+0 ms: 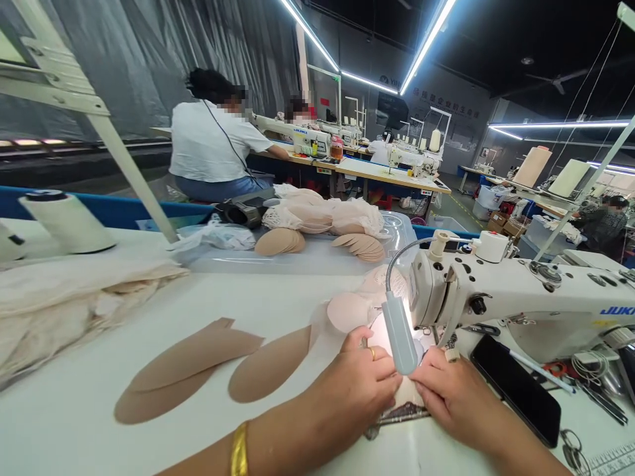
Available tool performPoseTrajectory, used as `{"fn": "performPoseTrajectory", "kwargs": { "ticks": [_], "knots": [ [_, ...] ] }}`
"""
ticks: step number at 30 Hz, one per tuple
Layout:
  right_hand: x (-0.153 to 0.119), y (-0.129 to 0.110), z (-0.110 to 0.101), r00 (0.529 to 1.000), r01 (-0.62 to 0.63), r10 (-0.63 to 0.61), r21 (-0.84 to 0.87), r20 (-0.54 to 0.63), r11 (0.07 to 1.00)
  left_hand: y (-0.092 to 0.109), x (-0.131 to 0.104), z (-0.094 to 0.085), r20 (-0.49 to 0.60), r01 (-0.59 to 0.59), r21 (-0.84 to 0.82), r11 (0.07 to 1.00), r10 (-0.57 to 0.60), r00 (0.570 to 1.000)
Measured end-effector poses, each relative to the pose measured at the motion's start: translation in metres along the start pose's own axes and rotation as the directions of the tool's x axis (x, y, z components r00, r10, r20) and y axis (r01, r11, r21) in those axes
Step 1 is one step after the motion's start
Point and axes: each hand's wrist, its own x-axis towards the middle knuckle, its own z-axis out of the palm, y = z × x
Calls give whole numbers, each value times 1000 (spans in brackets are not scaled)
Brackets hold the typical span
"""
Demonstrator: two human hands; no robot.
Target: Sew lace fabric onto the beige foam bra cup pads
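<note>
Left hand (357, 380) laid over the pale fabric piece (407, 391), fingers bent and thumb set apart from them; whether it grips or merely presses, cannot tell. Right hand (456, 393) opposite, close by the left, thumb and forefinger drawn together, apparently pinching the fabric's near edge.

The piece lies at the working end of the white sewing machine (520, 291), beneath a small grey lamp (399, 337) (which hides needle and presser foot from this angle).

Progress, by judgement: one piece in hand and part-worked, its seam unreadable. Just beyond it, a pale pink cup (348, 312) with lace near it; whether it joins the piece in hand, cannot tell. Left of the hands, brown ovals (171, 370) overlapping, and a single brown oval (270, 367) beside them, all loose, so presumably unused. Farther back, two fanned stacks of tan ovals (278, 242) (360, 246), also loose. Behind those, a heap of lace-edged cups (322, 215); finished or waiting, not clear.

Look of the piece: thin, soft, cream to pinkish, glaring white under the lamp, outline mostly covered by fingers.

Right of the machine's head, a black phone (516, 390). Beyond the table, a seated co-worker in a white shirt (213, 142)
</note>
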Motion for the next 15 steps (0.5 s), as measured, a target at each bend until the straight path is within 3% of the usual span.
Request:
{"fn": "performPoseTrajectory", "kwargs": {
  "ticks": [5, 9, 15],
  "knots": [
    [2, 4, 6, 997, -70, 68, -37, -43, 997, -9, 6, 4, -28, 10, -15, 1000, -11, 1000],
    [6, 5, 8, 993, -115, 116, 29, -36, 993, -12, 14, 4, 54, 71, -11, 997, -70, 996],
    [8, 3, 4, 991, -124, 126, 60, -36, 990, -21, 17, -12, 104, 186, 12, 983, -186, 977]
  ]
}}
